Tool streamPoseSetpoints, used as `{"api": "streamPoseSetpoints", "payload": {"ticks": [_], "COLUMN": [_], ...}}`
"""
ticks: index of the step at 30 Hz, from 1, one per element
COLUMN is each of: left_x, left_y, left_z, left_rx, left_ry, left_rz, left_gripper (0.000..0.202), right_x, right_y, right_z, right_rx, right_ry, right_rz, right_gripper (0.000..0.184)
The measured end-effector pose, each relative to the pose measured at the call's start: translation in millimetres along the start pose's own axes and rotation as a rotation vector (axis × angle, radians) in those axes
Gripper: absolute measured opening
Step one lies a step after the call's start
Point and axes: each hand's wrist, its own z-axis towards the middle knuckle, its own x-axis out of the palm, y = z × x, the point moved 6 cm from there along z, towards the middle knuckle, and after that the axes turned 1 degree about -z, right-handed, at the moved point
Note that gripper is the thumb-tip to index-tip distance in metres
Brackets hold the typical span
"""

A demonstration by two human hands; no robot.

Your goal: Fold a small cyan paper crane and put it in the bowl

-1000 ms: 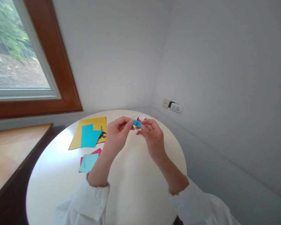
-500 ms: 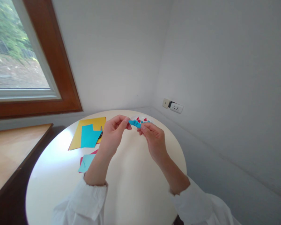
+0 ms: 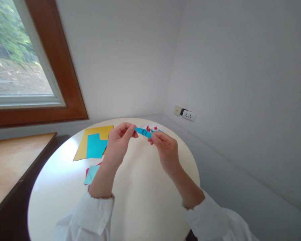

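Observation:
A narrow blue paper strip [image 3: 143, 132], creased and crumpled around its middle, is stretched between my hands above the round table. My left hand [image 3: 120, 139] pinches its left end between thumb and fingers. The right end is pinched by my right hand [image 3: 165, 147]. Just behind the strip stands a clear plate [image 3: 142, 126] holding small red paper pieces [image 3: 156, 128] and blue paper bits, partly hidden by the strip and my right hand.
Left on the white table [image 3: 142, 201] lie a yellow sheet [image 3: 82, 147] and a cut blue sheet [image 3: 94, 147]. Nearer me is a light blue paper [image 3: 91, 172] over red paper. A wall socket [image 3: 189, 115] sits beyond the table's far right edge.
My hands have drawn slightly apart, the left one shifting leftward. The blue strip now shows longer and straighter between them.

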Motion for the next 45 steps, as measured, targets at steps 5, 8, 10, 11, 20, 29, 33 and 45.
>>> {"api": "streamPoseSetpoints", "payload": {"ticks": [5,8,10,11,20,29,33,45], "left_x": [-1.3,-2.3,-2.7,-3.0,-6.6,-4.7,-1.7,13.7], "left_y": [0.5,1.3,1.3,1.0,-2.2,-3.2,-6.6,-16.4], "left_z": [0.4,0.7,1.0,1.1,0.5,1.0,0.9,-5.2], "left_rx": [0.005,0.004,0.012,0.019,0.036,0.022,0.007,0.165], "left_ry": [-0.006,-0.015,-0.020,-0.025,-0.099,-0.050,0.040,0.174], "left_rz": [0.020,0.025,0.025,0.027,0.110,0.147,0.248,0.595], "left_gripper": [0.018,0.017,0.017,0.017,0.018,0.019,0.022,0.034], "right_x": [-0.3,-0.6,-0.5,-0.3,0.9,-1.7,-5.6,-4.2], "right_y": [2.1,3.7,4.7,5.0,6.3,7.1,6.1,7.4], "right_z": [0.0,-0.2,-0.3,-0.4,-1.5,-1.7,0.5,2.5], "right_rx": [-0.018,-0.027,-0.032,-0.033,-0.076,-0.074,-0.062,-0.086], "right_ry": [0.008,0.014,0.019,0.021,0.035,0.023,0.004,-0.006], "right_rz": [-0.016,-0.032,-0.043,-0.051,-0.069,-0.082,-0.108,-0.153], "right_gripper": [0.018,0.018,0.018,0.018,0.018,0.019,0.017,0.017]}}
